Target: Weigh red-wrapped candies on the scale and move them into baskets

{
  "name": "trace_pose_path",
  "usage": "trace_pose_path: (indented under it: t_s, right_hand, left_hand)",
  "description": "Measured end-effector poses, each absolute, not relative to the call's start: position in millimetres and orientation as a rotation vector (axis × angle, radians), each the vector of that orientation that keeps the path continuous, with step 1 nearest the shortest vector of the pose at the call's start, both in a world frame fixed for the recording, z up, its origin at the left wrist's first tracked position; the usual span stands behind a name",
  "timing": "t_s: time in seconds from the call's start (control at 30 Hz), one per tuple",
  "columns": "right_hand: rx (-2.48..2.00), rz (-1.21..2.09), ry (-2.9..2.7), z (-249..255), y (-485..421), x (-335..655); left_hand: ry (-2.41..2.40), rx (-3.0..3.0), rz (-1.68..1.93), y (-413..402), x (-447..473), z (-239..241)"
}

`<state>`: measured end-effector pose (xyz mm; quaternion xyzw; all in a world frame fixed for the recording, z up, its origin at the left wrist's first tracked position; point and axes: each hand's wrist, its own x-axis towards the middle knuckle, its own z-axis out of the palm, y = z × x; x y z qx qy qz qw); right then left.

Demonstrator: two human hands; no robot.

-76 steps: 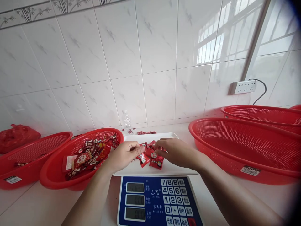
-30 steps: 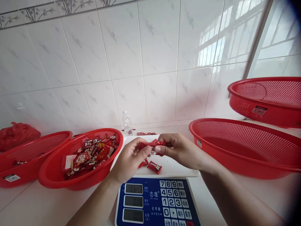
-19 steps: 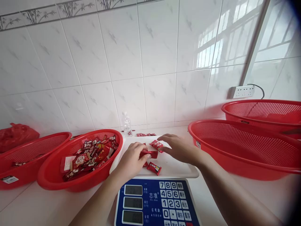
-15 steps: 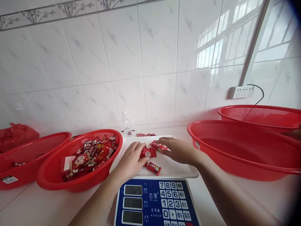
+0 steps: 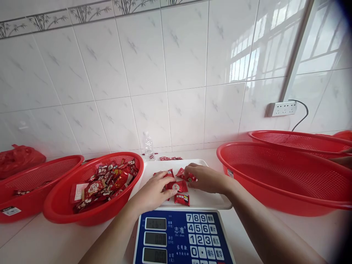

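Several red wrapped candies [image 5: 177,186] lie on the white tray [image 5: 202,198] of a blue electronic scale [image 5: 178,234]. My left hand [image 5: 158,189] rests palm down over some of them, thumb and fingers apart; what lies under its palm is hidden. My right hand [image 5: 205,178] has its fingers curled round a red wrapped candy [image 5: 190,177] at the tray's right side. Closer to the keypad, a small red candy with a dark print [image 5: 182,199] lies loose. Left of the tray, a red basket [image 5: 52,211] holds a heap of similar candies [image 5: 106,183].
Another red basket [image 5: 16,216] with a few packets stands far left, near a red plastic bag [image 5: 19,159]. Two red baskets [image 5: 275,205] stand at right, another person's hand [image 5: 342,161] beside them. A clear bottle [image 5: 148,146] and red packets [image 5: 171,158] are behind the tray.
The candies on the tray are more spread out, and the small one has shifted slightly right. My right hand's fingers have curled in. The other person's hand shows more at the right edge.
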<state>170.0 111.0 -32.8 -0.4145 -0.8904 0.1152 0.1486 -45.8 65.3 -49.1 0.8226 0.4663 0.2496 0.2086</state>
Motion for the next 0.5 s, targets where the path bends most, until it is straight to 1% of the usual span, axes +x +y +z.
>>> trace_pose_path:
  t_s: [0.17,0.23,0.33,0.5]
  right_hand:
    - [-1.254,0.249,-2.42,-29.3,110.9,165.5]
    - [-1.25,0.291,-2.301,-25.0,109.2,164.7]
    - [-1.102,0.497,-2.138,-15.9,100.4,164.9]
    - [-0.756,0.849,-2.09,0.1,72.8,164.9]
  left_hand:
    - [1.265,2.201,0.83,63.5,-41.9,-44.7]
    - [1.306,2.157,0.934,62.1,-39.7,-41.4]
    - [1.345,2.05,1.097,58.1,-36.1,-35.8]
    - [1.094,1.965,1.295,39.9,-26.1,-24.1]
